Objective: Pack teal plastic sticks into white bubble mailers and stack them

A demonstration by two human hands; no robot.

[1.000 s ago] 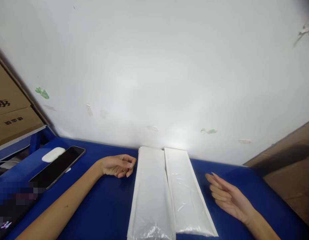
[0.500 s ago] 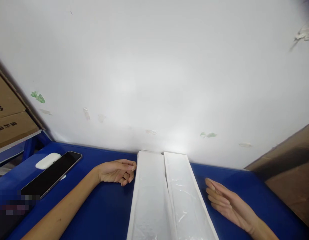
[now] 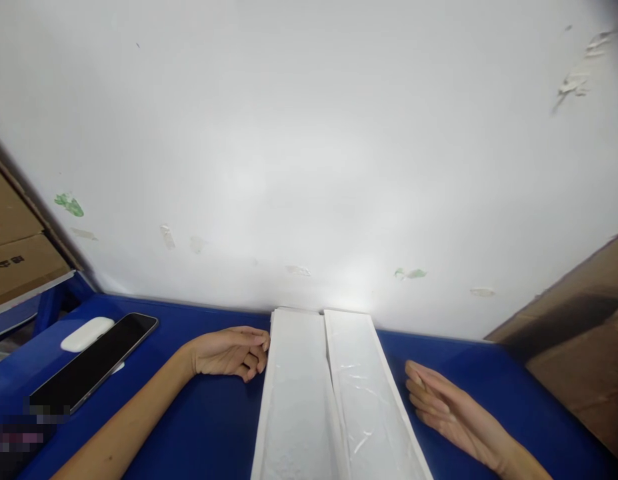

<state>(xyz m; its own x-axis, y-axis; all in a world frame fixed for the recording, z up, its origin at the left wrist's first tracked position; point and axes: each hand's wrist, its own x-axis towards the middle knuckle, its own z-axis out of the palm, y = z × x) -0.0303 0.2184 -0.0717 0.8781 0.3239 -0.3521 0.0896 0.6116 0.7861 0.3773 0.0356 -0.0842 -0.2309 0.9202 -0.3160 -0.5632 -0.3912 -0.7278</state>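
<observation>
Two long white stacks, a left one (image 3: 296, 393) and a right one (image 3: 371, 393), lie side by side on the blue table (image 3: 209, 427). Both look like flat sheets or slim boxes, and the right one has a shiny, creased clear film. My left hand (image 3: 231, 353) rests palm up beside the left stack, its fingers loosely curled in and the fingertips near or against the edge. On the other side, my right hand (image 3: 443, 410) lies a little apart from the right stack, with its fingers curled together and the thumb over them. Neither hand holds anything.
A dark phone (image 3: 96, 363) lies at the left beside a white rounded case (image 3: 87, 334). Behind the table rises a white wall (image 3: 309, 167) with tape scraps. Cardboard boxes stand at the left (image 3: 19, 260) and right (image 3: 589, 360).
The view has tilted slightly, so most of the scene sits a little lower and further left. Both hands keep nearly the same pose and place beside the white stacks.
</observation>
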